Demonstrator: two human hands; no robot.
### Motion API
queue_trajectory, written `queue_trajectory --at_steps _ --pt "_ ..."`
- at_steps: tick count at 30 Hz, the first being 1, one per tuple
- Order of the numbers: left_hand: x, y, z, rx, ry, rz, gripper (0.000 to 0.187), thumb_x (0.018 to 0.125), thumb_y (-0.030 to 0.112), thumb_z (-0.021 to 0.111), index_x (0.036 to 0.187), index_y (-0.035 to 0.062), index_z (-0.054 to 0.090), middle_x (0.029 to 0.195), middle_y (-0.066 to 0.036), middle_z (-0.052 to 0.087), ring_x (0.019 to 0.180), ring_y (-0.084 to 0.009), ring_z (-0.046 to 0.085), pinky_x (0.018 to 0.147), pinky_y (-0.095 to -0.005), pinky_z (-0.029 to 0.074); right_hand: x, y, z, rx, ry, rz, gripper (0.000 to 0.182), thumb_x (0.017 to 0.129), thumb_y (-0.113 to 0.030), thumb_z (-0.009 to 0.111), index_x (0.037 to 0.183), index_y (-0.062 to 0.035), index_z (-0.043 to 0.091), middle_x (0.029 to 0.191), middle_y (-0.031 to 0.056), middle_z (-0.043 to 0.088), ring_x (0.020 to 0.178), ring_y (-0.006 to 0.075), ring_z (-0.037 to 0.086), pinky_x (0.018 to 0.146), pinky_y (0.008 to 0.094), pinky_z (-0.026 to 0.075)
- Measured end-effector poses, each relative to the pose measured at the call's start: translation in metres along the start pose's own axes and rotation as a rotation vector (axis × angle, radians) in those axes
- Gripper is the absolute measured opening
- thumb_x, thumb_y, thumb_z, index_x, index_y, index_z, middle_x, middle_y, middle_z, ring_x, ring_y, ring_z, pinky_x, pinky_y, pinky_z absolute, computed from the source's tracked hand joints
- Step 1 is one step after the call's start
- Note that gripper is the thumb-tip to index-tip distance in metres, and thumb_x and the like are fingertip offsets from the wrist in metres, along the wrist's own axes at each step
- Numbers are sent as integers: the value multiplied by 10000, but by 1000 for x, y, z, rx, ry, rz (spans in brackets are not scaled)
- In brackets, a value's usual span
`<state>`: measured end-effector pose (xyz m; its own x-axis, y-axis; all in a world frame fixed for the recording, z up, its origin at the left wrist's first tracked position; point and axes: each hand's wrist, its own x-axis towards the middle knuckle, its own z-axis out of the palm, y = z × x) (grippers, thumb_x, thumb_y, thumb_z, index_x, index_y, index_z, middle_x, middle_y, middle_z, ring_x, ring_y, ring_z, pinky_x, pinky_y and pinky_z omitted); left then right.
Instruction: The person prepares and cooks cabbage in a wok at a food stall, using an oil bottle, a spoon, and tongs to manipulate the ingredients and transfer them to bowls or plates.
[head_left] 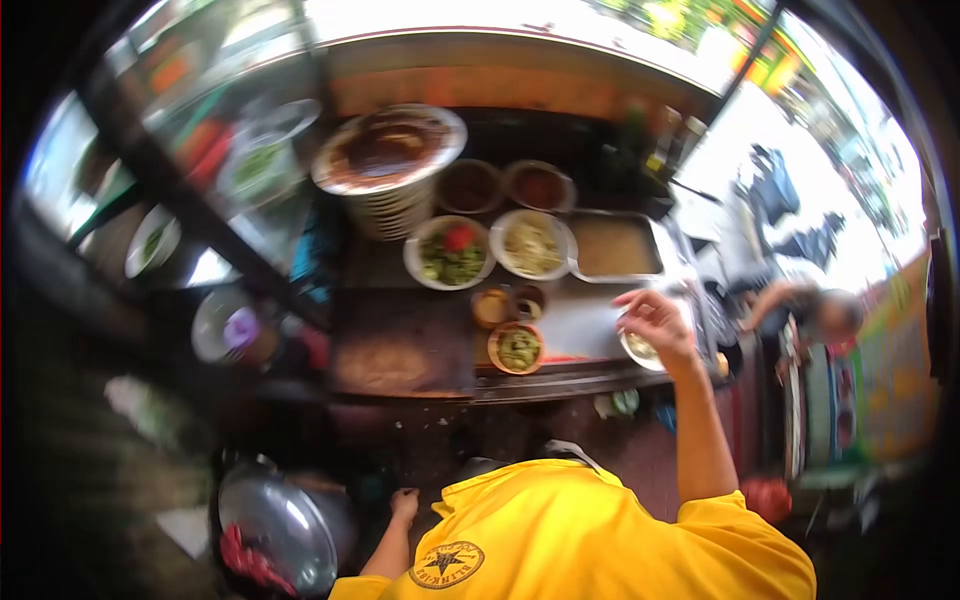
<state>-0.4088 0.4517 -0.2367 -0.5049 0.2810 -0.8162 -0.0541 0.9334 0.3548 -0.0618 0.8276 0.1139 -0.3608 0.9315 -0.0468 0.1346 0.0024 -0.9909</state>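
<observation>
My right hand [655, 322] is raised over the right end of the counter, above a white bowl [640, 347] with pale food in it. Its fingers are bent but apart, and I see nothing between them. Low by my left side hangs my left hand [404, 503], small in view, with its fingers curled in and no object showing. Left of my right hand, an orange-rimmed bowl of chopped green vegetable [519, 348] stands at the counter's front edge. Behind it are two small containers, one with a yellowish top [491, 308] and one dark [527, 301].
Further back stand a bowl of greens with something red [448, 252], a bowl of pale shreds [533, 245] and a metal tray [615, 247]. A tall bowl stack [390, 175] rises behind left. A large metal pot [280, 530] sits lower left. A person [800, 305] is at right.
</observation>
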Motion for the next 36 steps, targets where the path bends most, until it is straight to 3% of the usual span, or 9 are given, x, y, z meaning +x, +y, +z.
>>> queue_trajectory --at_steps 5,12,18,22,25,27,29,35,36 --pt "39 53 17 26 -258 130 188 881 187 586 990 40 629 771 -43 629 636 -138 606 532 -294 490 -131 68 20 -121 -69 157 161 744 -2 753 734 -18 592 991 118 647 768 134 618 703 272 502" --pt "27 95 83 102 -474 181 144 907 186 563 964 62 608 771 -47 604 627 -136 600 511 -271 481 -306 220 -19 -439 339 705 153 733 -139 768 786 -22 683 717 65 654 681 146 611 628 300 500" --pt "-20 98 112 229 -452 314 192 912 166 549 1041 29 588 783 -65 600 622 -148 593 515 -273 487 -457 333 -46 8 721 1152 182 822 -150 705 918 3 694 759 106 677 630 174 653 544 308 559" --pt "-71 90 125 520 -473 439 224 894 148 548 1057 3 598 778 -92 614 639 -179 612 524 -292 500 -518 368 -61 160 757 1227 155 824 -121 689 914 5 693 779 101 679 654 183 662 568 314 570" --pt "12 20 152 640 -606 953 246 859 144 591 1040 -17 634 805 -132 657 706 -223 655 607 -333 536 -546 386 -74 189 800 1188 134 833 -113 668 915 -9 695 803 95 681 668 187 665 580 315 572" --pt "5 0 178 670 -273 532 243 845 133 604 1017 -28 663 837 -149 676 749 -252 664 678 -333 532 -564 390 -84 196 779 1209 123 838 -106 653 916 -20 695 827 88 684 679 188 671 579 312 566" --pt "3 -7 199 663 -285 579 243 835 130 617 1000 -35 683 863 -150 688 780 -257 663 715 -312 514 -578 391 -97 278 821 1217 126 840 -107 651 924 -21 689 835 87 687 691 186 676 572 302 557" --pt "-62 46 290 178 -753 343 228 843 139 615 979 -27 691 851 -129 692 794 -230 658 711 -309 508 -607 382 -137 301 878 1182 87 825 -93 670 883 -27 670 827 85 687 688 169 672 569 291 552" --pt "-132 68 280 654 -588 867 240 848 126 618 1004 -47 676 868 -124 691 785 -205 653 714 -301 515 -610 389 -141 309 897 1164 85 821 -92 675 873 -26 667 814 80 686 679 165 669 565 286 550"
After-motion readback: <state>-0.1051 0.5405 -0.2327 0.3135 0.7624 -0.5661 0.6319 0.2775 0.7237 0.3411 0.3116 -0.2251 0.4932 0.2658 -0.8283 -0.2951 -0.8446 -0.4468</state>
